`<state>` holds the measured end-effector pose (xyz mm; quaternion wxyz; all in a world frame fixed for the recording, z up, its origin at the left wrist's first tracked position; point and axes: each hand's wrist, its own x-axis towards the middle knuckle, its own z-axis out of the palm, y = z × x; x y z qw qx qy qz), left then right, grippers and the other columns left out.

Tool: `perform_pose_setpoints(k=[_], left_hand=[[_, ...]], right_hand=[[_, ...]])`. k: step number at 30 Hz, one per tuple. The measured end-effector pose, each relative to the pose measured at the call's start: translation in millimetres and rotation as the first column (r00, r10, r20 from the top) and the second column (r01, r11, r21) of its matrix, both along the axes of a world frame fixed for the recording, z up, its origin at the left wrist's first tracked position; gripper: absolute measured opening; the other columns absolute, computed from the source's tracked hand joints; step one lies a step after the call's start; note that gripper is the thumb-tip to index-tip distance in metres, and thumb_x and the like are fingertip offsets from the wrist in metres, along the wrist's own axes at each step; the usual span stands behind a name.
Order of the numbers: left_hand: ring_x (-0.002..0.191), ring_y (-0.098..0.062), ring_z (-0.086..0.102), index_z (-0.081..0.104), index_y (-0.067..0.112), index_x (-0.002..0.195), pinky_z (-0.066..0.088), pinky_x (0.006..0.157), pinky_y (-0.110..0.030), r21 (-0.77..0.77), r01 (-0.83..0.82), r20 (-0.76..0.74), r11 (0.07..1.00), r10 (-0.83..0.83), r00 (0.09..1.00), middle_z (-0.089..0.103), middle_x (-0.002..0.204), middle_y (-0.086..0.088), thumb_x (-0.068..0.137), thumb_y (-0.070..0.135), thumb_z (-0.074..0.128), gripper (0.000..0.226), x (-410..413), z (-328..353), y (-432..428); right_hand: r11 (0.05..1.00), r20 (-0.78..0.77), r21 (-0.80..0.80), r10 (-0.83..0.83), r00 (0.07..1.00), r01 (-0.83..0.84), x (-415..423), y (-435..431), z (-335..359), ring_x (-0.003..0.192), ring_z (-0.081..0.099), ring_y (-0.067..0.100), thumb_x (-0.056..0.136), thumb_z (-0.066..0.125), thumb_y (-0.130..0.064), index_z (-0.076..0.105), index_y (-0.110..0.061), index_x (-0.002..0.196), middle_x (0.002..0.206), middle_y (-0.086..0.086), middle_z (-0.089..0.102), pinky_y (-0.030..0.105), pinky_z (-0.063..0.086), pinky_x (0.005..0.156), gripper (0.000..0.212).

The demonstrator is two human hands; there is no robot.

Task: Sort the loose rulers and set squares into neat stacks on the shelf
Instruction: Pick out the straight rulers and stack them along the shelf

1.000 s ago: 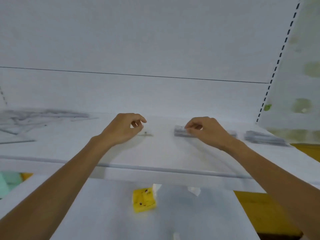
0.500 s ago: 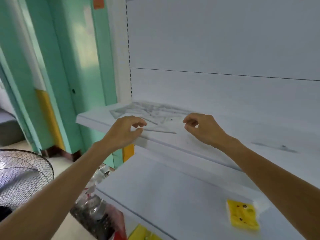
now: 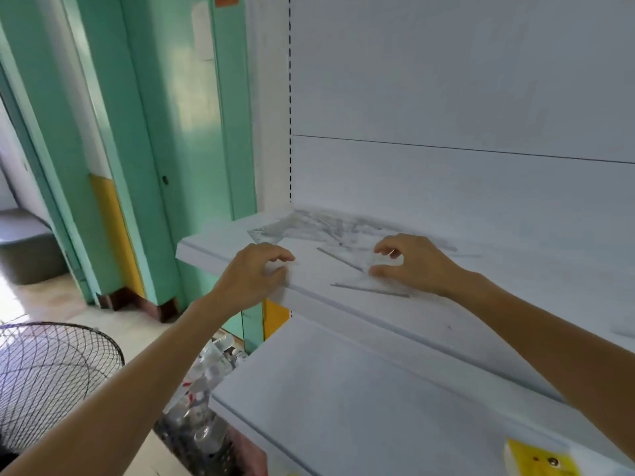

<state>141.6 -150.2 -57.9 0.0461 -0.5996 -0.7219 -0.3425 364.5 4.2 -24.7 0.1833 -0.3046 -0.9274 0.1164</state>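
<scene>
The clear set square (image 3: 372,281) lay flat at centre frame, near the front lip of the upper shelf (image 3: 223,240). The right hand (image 3: 412,266) hovered over its right corner, thumb and forefinger held apart in an open C, the thumb tip seemingly touching the plastic. A thin, flat, transparent piece like this probably gives little to lift by; a thumb pressing down could skate it forward over the lip, and its edges were hard to read against the pale grey surface. The left hand (image 3: 256,274) sat at the shelf's front edge, left of centre, with its fingers curled towards the thumb. Whether it pinched something clear could not be told. Behind both hands, against the back panel (image 3: 446,80), the loose pile of rulers and set squares (image 3: 319,225) overlapped in a tangle, so dragging one out would likely pull its neighbours askew. The shelving was smooth, matt and white-grey. A lower shelf (image 3: 343,389) filled the bottom centre and carried a yellow packet (image 3: 543,460) at bottom right. At left stood a green door frame (image 3: 154,132), with a wire fan guard (image 3: 51,372) at lower left and a bag of plastic bottles (image 3: 206,389) on the floor below the shelf end.
</scene>
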Motion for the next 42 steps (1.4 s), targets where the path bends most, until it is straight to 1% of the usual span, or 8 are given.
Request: perform_pose_setpoints(k=[7,13,19,23,27,31,37,42], left_hand=[[0.091,-0.009,0.055,0.067,0.015,0.105,0.037,0.076,-0.018,-0.013,0.065,-0.031,0.998,-0.066,0.997,0.067,0.106,-0.001,0.087,0.021,0.061,0.019,-20,17,58],[0.123,-0.025,0.042,0.036,0.021,0.138,0.035,0.102,-0.044,-0.376,-0.106,-0.15,0.921,0.052,0.987,0.047,0.134,-0.003,0.071,0.073,0.052,0.086,0,14,119],[0.095,-0.01,0.049,0.047,0.02,0.133,0.037,0.083,-0.024,-0.303,0.07,0.031,0.95,-0.063,0.998,0.054,0.111,0.006,0.08,0.049,0.063,0.062,-22,13,131],[0.089,-0.01,0.049,0.052,0.019,0.126,0.035,0.079,-0.022,-0.274,0.096,0.084,0.957,-0.076,0.994,0.053,0.101,0.005,0.077,0.046,0.067,0.058,-32,13,125],[0.088,-0.011,0.045,0.059,0.022,0.109,0.03,0.073,-0.023,-0.271,0.097,0.002,0.958,-0.1,0.995,0.05,0.102,0.001,0.077,0.044,0.069,0.04,-41,17,121],[0.086,-0.015,0.055,0.049,0.02,0.093,0.038,0.072,-0.025,-0.202,0.156,0.07,0.967,-0.145,0.987,0.053,0.095,0.001,0.081,0.033,0.068,0.026,-44,15,109],[0.071,-0.004,0.05,0.038,0.023,0.132,0.035,0.072,-0.023,-0.177,0.216,0.115,0.96,-0.198,0.974,0.057,0.092,-0.002,0.093,0.019,0.053,0.042,-52,19,88],[0.086,-0.01,0.048,0.056,0.017,0.119,0.032,0.075,-0.02,-0.133,0.168,0.077,0.977,-0.159,0.984,0.055,0.1,0.0,0.095,0.026,0.047,0.027,-55,21,77]], right_hand=[[0.999,0.043,0.002,-0.033,0.999,0.033,-35,54,10,0.114,0.053,0.019,0.086,0.064,-0.031,0.054,-0.011,0.125,0.127,0.006,0.056,0.025,0.04,0.091,0.045],[0.997,0.209,-0.062,-0.029,0.977,0.043,-52,85,1,0.111,0.051,0.017,0.086,0.06,-0.045,0.044,-0.018,0.136,0.133,0.003,0.052,0.023,0.039,0.09,0.059],[0.995,0.046,-0.097,-0.022,0.999,0.027,-58,99,-7,0.102,0.057,0.012,0.083,0.067,-0.032,0.058,-0.015,0.121,0.112,0.0,0.062,0.019,0.044,0.083,0.043],[0.993,-0.015,-0.119,-0.025,1.0,0.023,-63,94,-8,0.101,0.058,0.014,0.082,0.068,-0.021,0.057,-0.014,0.12,0.104,-0.001,0.062,0.009,0.039,0.072,0.04],[0.985,0.062,-0.13,-0.108,0.992,0.115,-79,84,-3,0.11,0.054,0.018,0.088,0.056,-0.043,0.048,-0.017,0.132,0.123,0.004,0.057,0.024,0.042,0.088,0.051],[0.976,0.188,0.074,-0.215,0.958,0.204,-97,71,-7,0.115,0.051,0.026,0.09,0.046,-0.051,0.051,-0.018,0.128,0.126,0.008,0.057,0.035,0.042,0.09,0.051],[0.971,0.248,0.163,-0.214,0.945,0.177,-90,70,-12,0.102,0.057,0.023,0.096,0.04,-0.019,0.063,-0.02,0.109,0.115,0.005,0.062,0.034,0.046,0.083,0.027],[0.961,0.031,0.049,-0.273,0.962,0.271,-94,63,-5,0.085,0.062,0.022,0.088,0.052,-0.021,0.066,-0.009,0.088,0.095,0.005,0.067,0.033,0.05,0.077,0.018]])
